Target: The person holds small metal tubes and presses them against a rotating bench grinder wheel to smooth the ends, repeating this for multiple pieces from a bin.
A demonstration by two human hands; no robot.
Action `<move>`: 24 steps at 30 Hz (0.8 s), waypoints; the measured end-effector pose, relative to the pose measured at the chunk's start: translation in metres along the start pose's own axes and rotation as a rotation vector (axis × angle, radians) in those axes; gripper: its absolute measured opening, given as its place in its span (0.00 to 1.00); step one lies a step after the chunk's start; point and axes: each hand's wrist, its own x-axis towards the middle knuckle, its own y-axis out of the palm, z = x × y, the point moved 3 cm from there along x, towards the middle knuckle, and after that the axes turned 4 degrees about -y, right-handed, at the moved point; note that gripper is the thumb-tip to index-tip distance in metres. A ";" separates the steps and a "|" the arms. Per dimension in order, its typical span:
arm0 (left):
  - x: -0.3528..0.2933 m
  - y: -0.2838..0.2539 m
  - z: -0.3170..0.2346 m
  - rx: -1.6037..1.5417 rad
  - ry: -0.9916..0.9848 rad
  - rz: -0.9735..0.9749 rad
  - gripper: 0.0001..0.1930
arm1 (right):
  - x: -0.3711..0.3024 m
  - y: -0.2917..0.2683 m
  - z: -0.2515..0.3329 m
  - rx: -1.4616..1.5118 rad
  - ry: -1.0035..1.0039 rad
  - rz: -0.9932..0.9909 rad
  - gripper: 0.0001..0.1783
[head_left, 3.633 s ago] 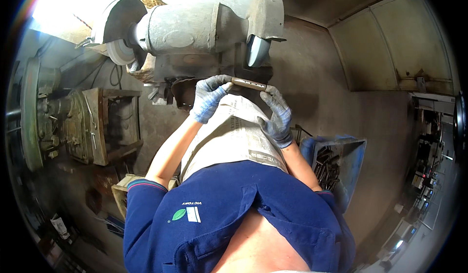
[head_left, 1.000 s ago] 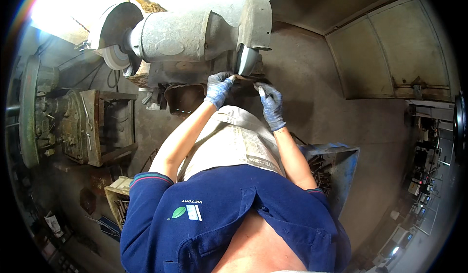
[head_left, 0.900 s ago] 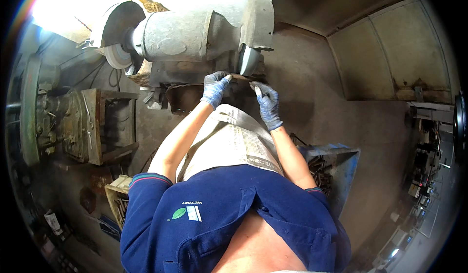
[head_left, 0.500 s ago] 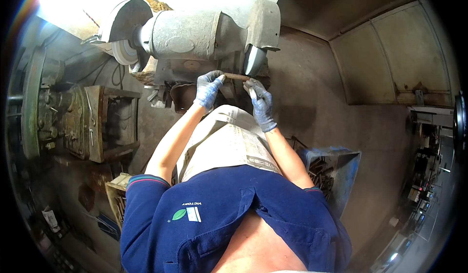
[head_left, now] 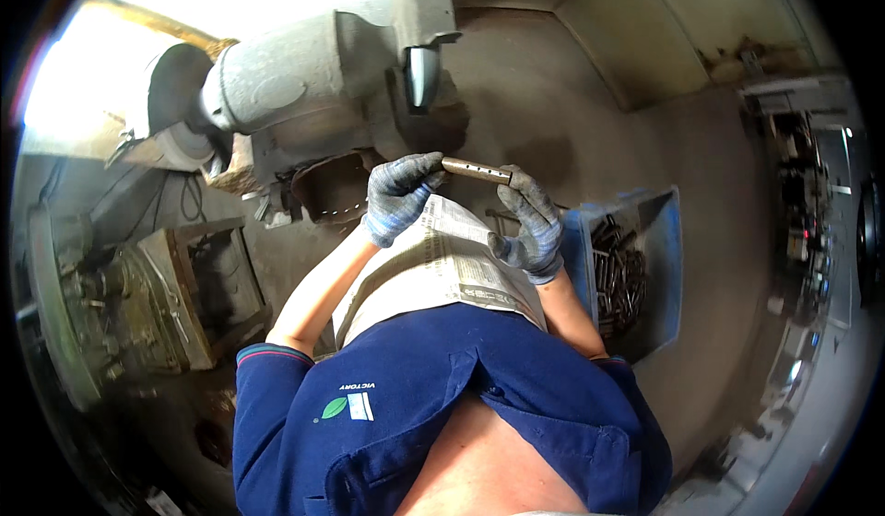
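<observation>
A short brown metal tube point(head_left: 475, 170) with a row of small holes along its side is held up in front of me, above my lap. My left hand point(head_left: 402, 195), in a grey and blue glove, is closed round the tube's left end. At the opposite end, the fingertips of my right hand point(head_left: 533, 224) hold the tube, while another gloved digit sticks out below, apart from it. A two-wheeled pedestal grinder point(head_left: 277, 78) stands beyond my hands. Its right wheel point(head_left: 423, 78) shows below the guard, away from the tube.
To my right stands a blue bin point(head_left: 679, 267) with several metal tubes or rods point(head_left: 619, 276) in it. Newspaper point(head_left: 452, 256) covers my lap. A green machine point(head_left: 74, 304) and a metal stand point(head_left: 180, 295) are at the left. A pale panel point(head_left: 636, 32) stands at the far right.
The tube has come away from the grinder's right wheel and closer to me, its row of holes now showing. My right hand has spread somewhat. The view has shifted, showing more of the blue bin.
</observation>
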 end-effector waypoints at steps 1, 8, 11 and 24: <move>0.000 0.006 -0.001 -0.002 0.017 0.015 0.12 | -0.003 -0.005 0.004 -0.008 0.007 -0.021 0.30; 0.005 0.043 0.005 0.468 0.175 0.407 0.08 | -0.050 -0.060 0.026 -0.253 0.240 -0.076 0.30; -0.012 0.033 0.033 0.479 -0.004 0.498 0.05 | -0.084 -0.100 0.027 -0.397 0.357 -0.160 0.29; -0.056 -0.039 0.059 0.391 -0.626 0.273 0.05 | -0.138 -0.152 0.019 -0.451 0.744 -0.244 0.25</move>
